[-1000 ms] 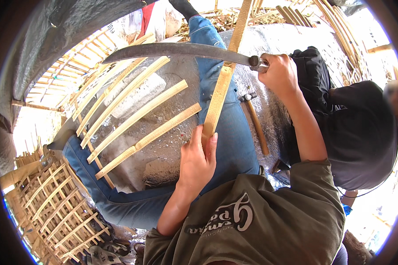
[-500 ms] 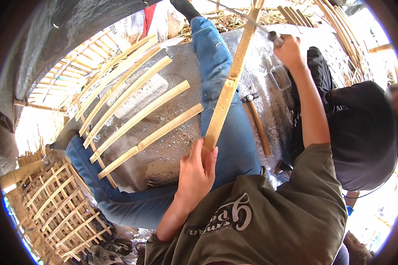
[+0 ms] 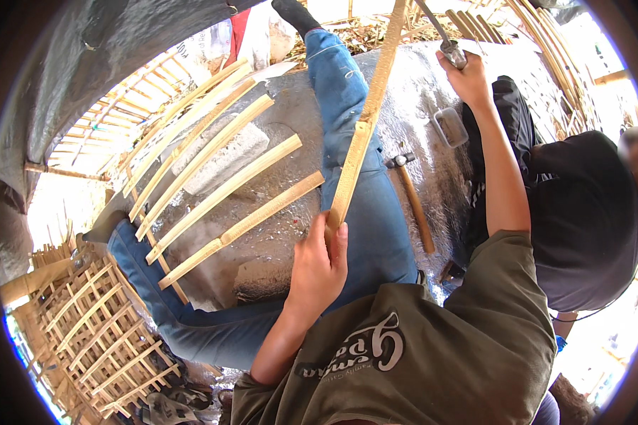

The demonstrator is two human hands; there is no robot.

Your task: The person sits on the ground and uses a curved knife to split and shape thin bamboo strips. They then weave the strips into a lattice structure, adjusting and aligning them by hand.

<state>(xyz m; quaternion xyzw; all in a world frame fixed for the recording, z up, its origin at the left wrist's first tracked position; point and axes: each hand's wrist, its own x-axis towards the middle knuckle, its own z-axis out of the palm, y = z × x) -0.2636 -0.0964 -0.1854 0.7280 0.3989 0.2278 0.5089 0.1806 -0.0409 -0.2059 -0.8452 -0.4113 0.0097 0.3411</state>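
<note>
the machete [image 3: 452, 52], across the bamboo strip [image 3: 362, 127] a second ago, now points out the frame's top edge, so it seems off mid-strip. the left hand [image 3: 319, 268] clamps the strip's lower end near centre; the right hand's [image 3: 469, 79] fingers wrap the machete, upper right. the strip is flat, fibrous, yellow, ridged at one node.

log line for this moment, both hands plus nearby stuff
left hand: grips bamboo strip near lower end | right hand: grips knife, blade past upper edge | nearby: hammer, bamboo slats
</note>
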